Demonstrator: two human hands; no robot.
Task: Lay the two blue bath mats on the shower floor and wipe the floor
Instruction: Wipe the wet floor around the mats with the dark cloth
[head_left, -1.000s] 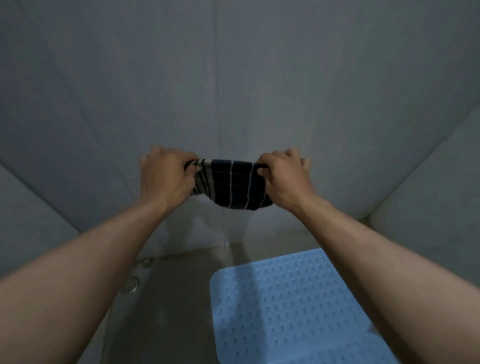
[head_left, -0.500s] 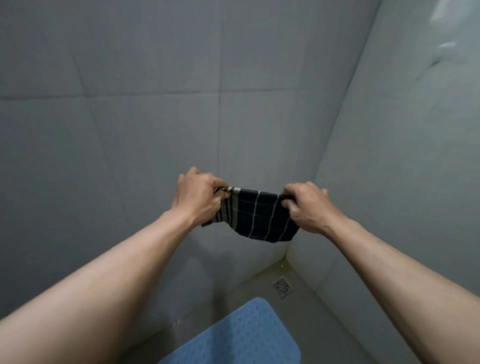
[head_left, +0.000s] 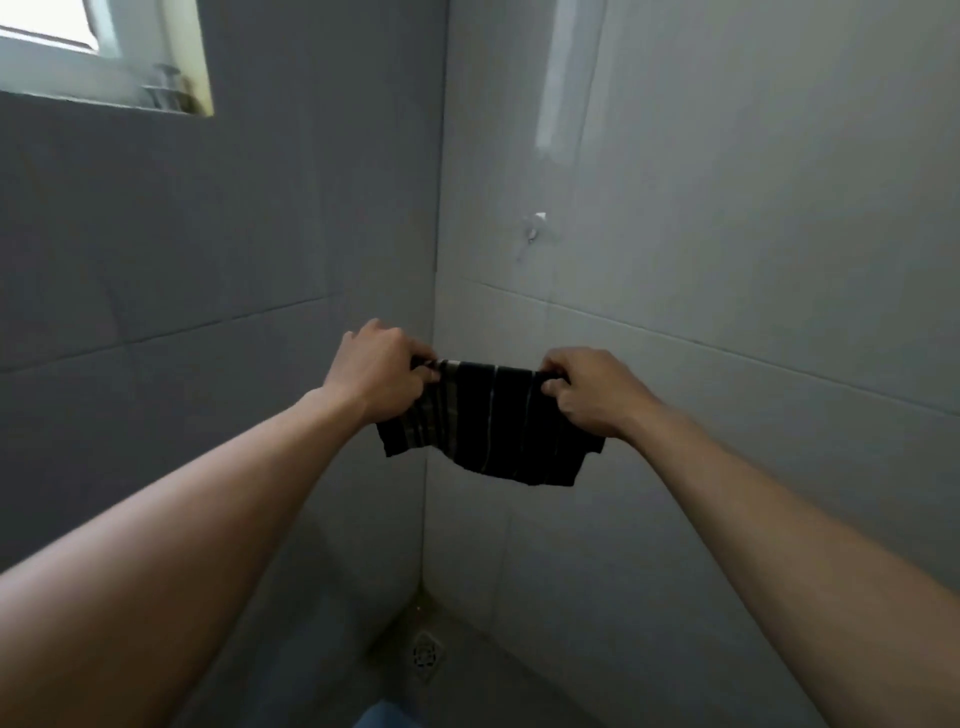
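Observation:
A dark cloth with thin pale stripes (head_left: 491, 421) hangs stretched between my two hands, in front of the corner of the shower walls. My left hand (head_left: 376, 371) grips its left top edge and my right hand (head_left: 592, 392) grips its right top edge, fingers curled round the fabric. Only a small tip of one blue bath mat (head_left: 387, 717) shows at the bottom edge of the view, on the shower floor (head_left: 498, 675). The rest of the mat lies out of view.
Grey tiled walls meet in a corner straight ahead. A square floor drain (head_left: 427, 656) sits in that corner. A small hook (head_left: 535, 224) is fixed on the right wall. A window (head_left: 78, 41) is at the top left.
The view has tilted up and turned right, so the blue mat has nearly left the frame. The hands keep holding the cloth stretched and have risen toward the wall corner.

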